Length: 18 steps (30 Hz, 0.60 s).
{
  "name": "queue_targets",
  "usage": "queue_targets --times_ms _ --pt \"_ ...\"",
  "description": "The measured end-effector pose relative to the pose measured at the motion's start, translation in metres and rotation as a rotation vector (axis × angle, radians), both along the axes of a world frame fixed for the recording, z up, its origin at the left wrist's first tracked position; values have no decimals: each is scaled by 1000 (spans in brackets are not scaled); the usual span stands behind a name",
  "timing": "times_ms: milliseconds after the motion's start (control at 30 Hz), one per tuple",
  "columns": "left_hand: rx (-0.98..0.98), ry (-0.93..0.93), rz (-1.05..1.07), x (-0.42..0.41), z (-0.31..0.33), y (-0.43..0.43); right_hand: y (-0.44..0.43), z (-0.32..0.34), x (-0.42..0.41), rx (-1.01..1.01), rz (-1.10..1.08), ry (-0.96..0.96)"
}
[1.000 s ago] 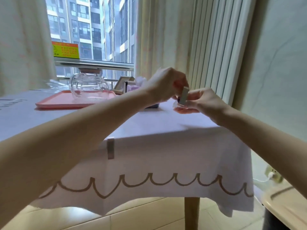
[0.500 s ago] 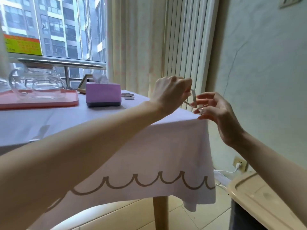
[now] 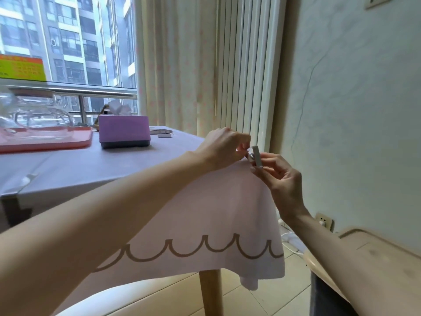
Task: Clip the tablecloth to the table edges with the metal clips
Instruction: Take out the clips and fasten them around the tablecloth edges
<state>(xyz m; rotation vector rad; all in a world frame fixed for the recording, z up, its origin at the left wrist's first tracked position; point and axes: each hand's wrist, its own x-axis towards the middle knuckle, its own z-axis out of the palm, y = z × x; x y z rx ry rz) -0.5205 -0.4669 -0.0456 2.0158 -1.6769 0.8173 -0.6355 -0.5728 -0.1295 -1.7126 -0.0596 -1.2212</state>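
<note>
A pale pink tablecloth (image 3: 205, 213) with a brown scalloped border covers the table and hangs over its edges. At the table's right corner my right hand (image 3: 281, 181) pinches a silver metal clip (image 3: 256, 156) just above the cloth's edge. My left hand (image 3: 224, 145) reaches across the table and pinches the same clip from the left with curled fingers. One clip (image 3: 26, 180) sits on the near left edge. A few spare clips (image 3: 164, 133) lie on the far part of the table.
A purple tissue box (image 3: 124, 131) stands mid-table, with a pink tray (image 3: 45, 140) holding a glass teapot (image 3: 34, 117) to its left. Curtains and a radiator stand behind. A beige bin lid (image 3: 373, 254) and wall socket (image 3: 323, 221) lie at the right; a wooden table leg (image 3: 210, 293) stands below.
The view has swung to the right, toward the table's right corner. Both hands carried the clip from over the tabletop to the corner edge and brought it lower, close to the cloth.
</note>
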Motion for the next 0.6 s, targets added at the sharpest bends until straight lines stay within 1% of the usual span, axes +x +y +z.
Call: queue_targets --times_ms 233,300,433,533,600 --pt "80 -75 -21 -4 5 13 5 -12 6 -9 63 -67" --pt "113 -121 -6 -5 8 21 8 -13 7 -35 95 -79" --pt "109 -242 51 -2 9 38 18 -15 10 -96 131 -78" --pt "48 -210 51 -1 0 46 22 -17 13 -177 87 -83" --pt "-1 -180 13 1 -6 47 23 -20 13 -177 88 -93"
